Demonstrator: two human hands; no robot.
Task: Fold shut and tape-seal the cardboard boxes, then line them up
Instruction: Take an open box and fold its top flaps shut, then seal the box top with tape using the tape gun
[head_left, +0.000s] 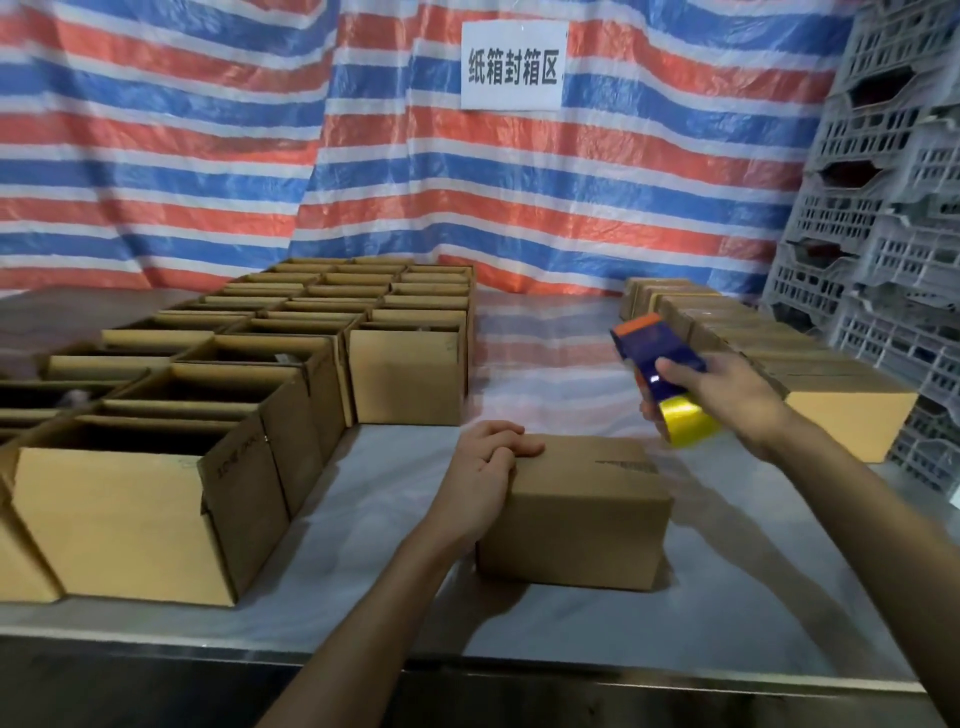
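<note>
A closed box (582, 509) is lying in the lower centre of the frame, flaps folded flat, sitting on the pale covered surface (727, 597). A dark mark is showing on its top toward the right; whether a strip of tape is already crossing the seam cannot be told.

The left hand (485, 467) is steadying this box from its left side, with the fingers (498, 431) curling over the upper left edge and gripping it. Right of centre, and apart from the box, the right hand (727, 395) is holding a blue and orange tape dispenser (660, 358) in the air, its fingers (670, 371) wrapping round the body. The yellow tape roll (685, 421) is hanging at the dispenser's lower end, and the dispenser is not touching the cardboard.

Filling the left of the frame, many open boxes (156, 467) are standing in close rows with flaps up. Along the right edge, the lined-up boxes (779, 358) are running in a single file toward the back, tops shut.

Behind everything a red, white and blue striped tarpaulin (208, 130) is hanging, carrying a white sign (511, 65) at upper centre. Grey plastic crates (893, 208) are stacking up at the far right.

Judged step: sealing, or just past it, on the centre box. If the seam is untaped, the next move is calling for the dispenser to come down onto one end of the top while the left hand is bracing the box against sliding. If it is taped, the box is needing a carry to the near end of the right-hand file, set square against its neighbour.
</note>
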